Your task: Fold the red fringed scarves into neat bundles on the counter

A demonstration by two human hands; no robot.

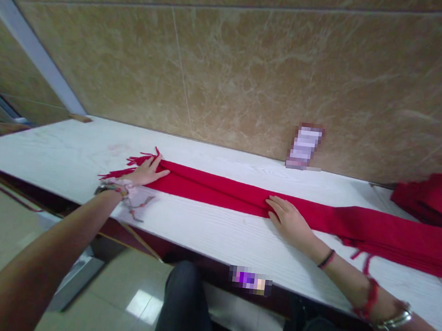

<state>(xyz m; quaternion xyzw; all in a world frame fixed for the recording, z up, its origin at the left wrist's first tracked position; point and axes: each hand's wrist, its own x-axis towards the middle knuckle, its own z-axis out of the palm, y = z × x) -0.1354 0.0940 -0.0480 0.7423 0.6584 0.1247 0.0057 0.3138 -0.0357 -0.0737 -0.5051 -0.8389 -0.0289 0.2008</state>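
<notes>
A long red scarf (pixel 214 188) lies folded lengthwise along the white table, its fringe spread at the left end. My left hand (pixel 147 172) rests flat on the fringed end, fingers apart. Farther right, my right hand (pixel 288 222) lies on the scarf's near half, fingers stretched out and touching the cloth. A lengthwise fold line runs between the two hands. Toward the right, the scarf meets a layered stack of red cloth (pixel 406 240) with some fringe hanging at its near edge.
A heap of red cloth (pixel 434 201) sits at the back right against the tiled wall (pixel 234 77). A blurred-out, phone-like object (pixel 305 147) leans on the wall. The white table (pixel 206 232) has its front edge just before my knees.
</notes>
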